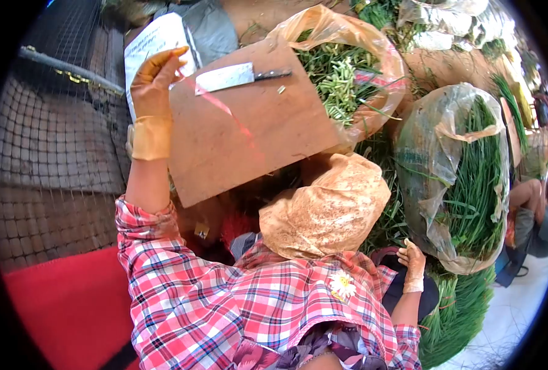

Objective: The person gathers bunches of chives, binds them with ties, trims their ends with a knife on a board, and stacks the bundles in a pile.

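Observation:
Raised over the left edge of a brown board, my left hand, in an orange glove, pinches a thin red plastic strip. The strip trails down across the board. A cleaver with a black handle lies flat on the board's far part. Low on the right is my right hand, in a pale glove, its bent fingers apart with nothing visible in them. Close to it are a bundle of long green stalks and a clear bag of long green leaves.
Beyond the board's right edge stands an open plastic bag of cut green pieces. A white printed sack lies behind my left hand. Black netting and a red surface are at left. Another person's leg shows at right.

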`<state>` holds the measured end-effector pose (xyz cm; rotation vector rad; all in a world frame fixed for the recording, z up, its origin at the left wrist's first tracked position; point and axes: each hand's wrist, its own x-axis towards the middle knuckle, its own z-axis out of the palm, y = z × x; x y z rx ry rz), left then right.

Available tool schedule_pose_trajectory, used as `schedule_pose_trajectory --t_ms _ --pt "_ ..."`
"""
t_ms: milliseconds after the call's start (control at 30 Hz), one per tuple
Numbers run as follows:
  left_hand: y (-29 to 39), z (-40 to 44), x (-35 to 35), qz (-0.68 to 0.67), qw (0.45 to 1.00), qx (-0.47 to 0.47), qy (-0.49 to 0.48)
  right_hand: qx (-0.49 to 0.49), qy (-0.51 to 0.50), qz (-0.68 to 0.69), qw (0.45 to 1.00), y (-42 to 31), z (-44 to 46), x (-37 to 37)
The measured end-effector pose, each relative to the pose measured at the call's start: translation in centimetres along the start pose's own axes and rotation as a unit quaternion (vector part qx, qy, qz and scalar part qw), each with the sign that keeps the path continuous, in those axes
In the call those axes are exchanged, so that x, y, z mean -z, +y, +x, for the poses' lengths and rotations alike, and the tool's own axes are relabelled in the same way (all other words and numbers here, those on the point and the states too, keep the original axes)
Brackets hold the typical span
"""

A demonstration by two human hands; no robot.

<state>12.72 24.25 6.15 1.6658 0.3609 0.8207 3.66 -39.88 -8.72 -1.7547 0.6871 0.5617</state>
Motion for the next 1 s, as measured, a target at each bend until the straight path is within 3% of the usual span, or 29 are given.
schedule_pose_trajectory --t_ms 67,133,200,267,300,333,400,433,467,600,667,700,767,867,933,967,1000 --pt "-0.4 1.0 -1.2 -0.034 0.999 -0.008 -0.022 0.009 0.009 0.018 1.0 0.3 -0.1 0.0" --pt "-2.7 0.7 -2.3 -0.024 0.994 -0.078 -0.068 -0.015 0.024 0.002 1.0 0.5 -0.3 -0.3" --pt "-6.1 -1.2 -2.8 0.054 0.977 -0.146 -0.145 0.0 0.024 0.014 1.0 1.1 -0.5 -0.2" --pt "-7.2 -5.2 -3.9 0.002 0.958 -0.097 -0.271 -0.026 0.03 0.009 0.999 1.3 -0.6 0.0" --pt "-9.0 -6.8 -3.7 0.109 0.935 -0.107 -0.319 -0.026 0.033 0.007 0.999 1.5 -0.5 -0.1" --pt "-12.5 -9.2 -3.3 -0.032 0.937 0.023 -0.347 -0.025 0.033 0.01 0.999 1.6 -0.7 0.1" --pt "-14.0 -11.9 -3.1 -0.169 0.904 0.15 -0.363 -0.01 0.028 0.025 0.999 1.7 -1.0 0.2" --pt "-12.9 -12.7 -3.4 0.083 0.886 0.017 -0.457 -0.014 0.034 0.021 0.999 1.8 -1.1 0.1" --pt "-11.8 -13.1 -3.6 0.329 0.787 -0.118 -0.508 -0.014 0.034 0.022 0.999 2.0 -1.1 0.1" --pt "-10.3 -12.5 -3.1 0.32 0.786 -0.18 -0.497 -0.026 0.026 -0.013 0.999 3.2 -0.7 0.4" --pt "-12.8 -10.5 -1.2 0.206 0.875 -0.12 -0.421 -0.005 0.015 -0.019 1.0 3.4 -0.9 0.2" --pt "-13.3 -9.9 -1.2 0.205 0.873 -0.123 -0.425 -0.007 -0.01 -0.024 1.0 3.6 -0.7 0.4" --pt "-14.3 -8.7 -1.7 0.337 0.91 -0.044 -0.236 -0.005 -0.014 -0.023 1.0 3.8 -0.6 0.3" --pt "-17.2 -6.5 -4.1 0.416 0.887 -0.064 -0.191 -0.006 -0.016 -0.022 1.0 3.2 -0.9 -0.2" --pt "-19.9 -4.4 -5.5 0.383 0.89 0.098 -0.229 0.005 -0.017 -0.009 1.0 3.1 -1.6 0.2" --pt "-24.1 -3.7 -5.5 0.296 0.934 0.068 -0.19 0.004 -0.013 -0.006 1.0 3.4 -1.7 0.5" --pt "-25.0 -3.4 -10.6 0.268 0.937 0.055 -0.219 0.001 -0.025 0.01 1.0 2.8 -2.2 0.6"
